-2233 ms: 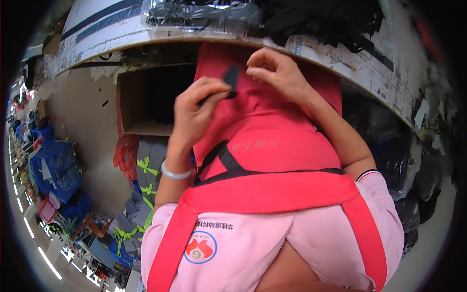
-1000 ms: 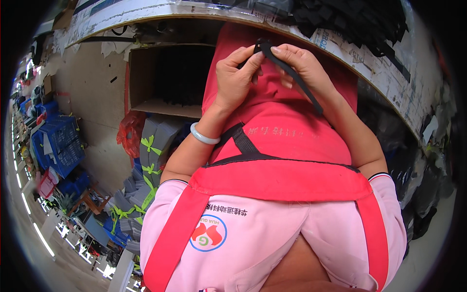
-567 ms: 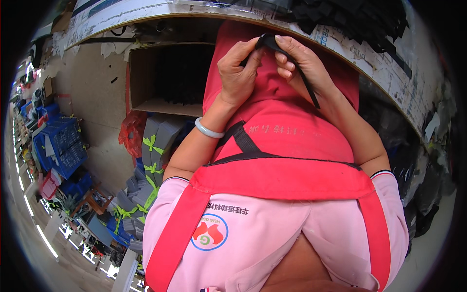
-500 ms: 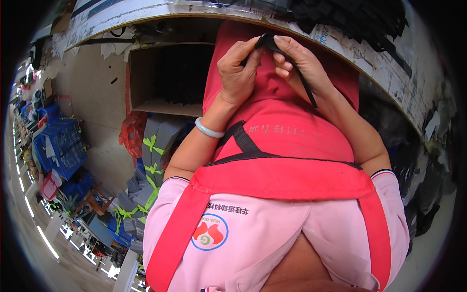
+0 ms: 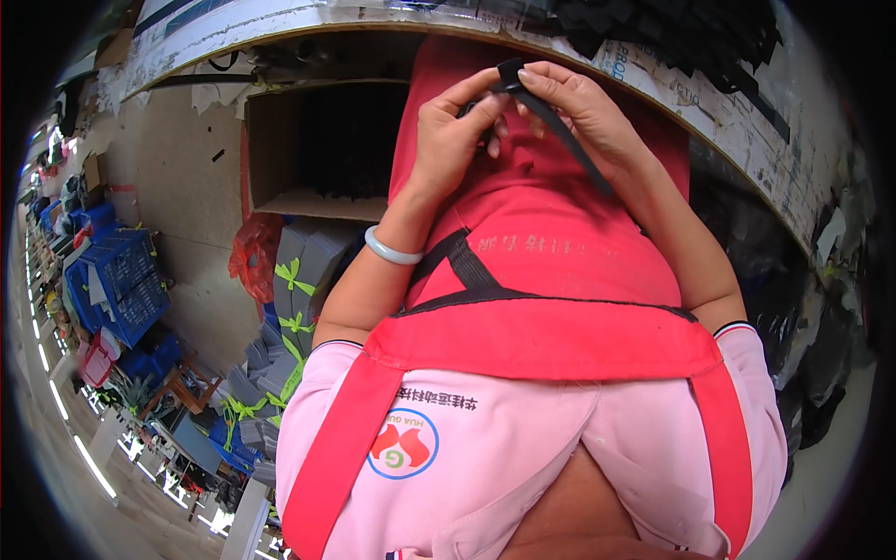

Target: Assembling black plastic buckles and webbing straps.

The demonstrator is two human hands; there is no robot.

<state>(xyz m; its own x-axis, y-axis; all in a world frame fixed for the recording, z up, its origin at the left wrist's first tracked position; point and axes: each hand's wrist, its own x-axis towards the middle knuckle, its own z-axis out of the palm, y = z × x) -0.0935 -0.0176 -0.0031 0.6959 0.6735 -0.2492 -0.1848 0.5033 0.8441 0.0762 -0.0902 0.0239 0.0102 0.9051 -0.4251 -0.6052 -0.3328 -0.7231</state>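
A narrow black strap [image 5: 577,145] is stretched between my two hands, above the red apron [image 5: 551,205] on my lap. My left hand [image 5: 459,126] pinches its upper end between thumb and index finger, where a small dark piece, perhaps a buckle, sits on the strap. My right hand [image 5: 583,105] grips the same strap close beside it, thumb on top and the other fingers curled beneath. The free tail hangs down along my right palm towards the wrist. Exactly how the strap passes through the dark piece is too small to tell.
A table edge [image 5: 373,30] curves across the top, with a heap of black straps [image 5: 667,33] at its right. Left of my lap stands an open cardboard box [image 5: 317,201] with dark contents. Beside it are a red plastic bag [image 5: 254,257], tied grey bundles [image 5: 299,280] and blue crates [image 5: 117,285].
My left fingers have loosened and spread a little below the strap. The strap's tail has turned to show its flat side, and its upper end now sticks up above my fingertips.
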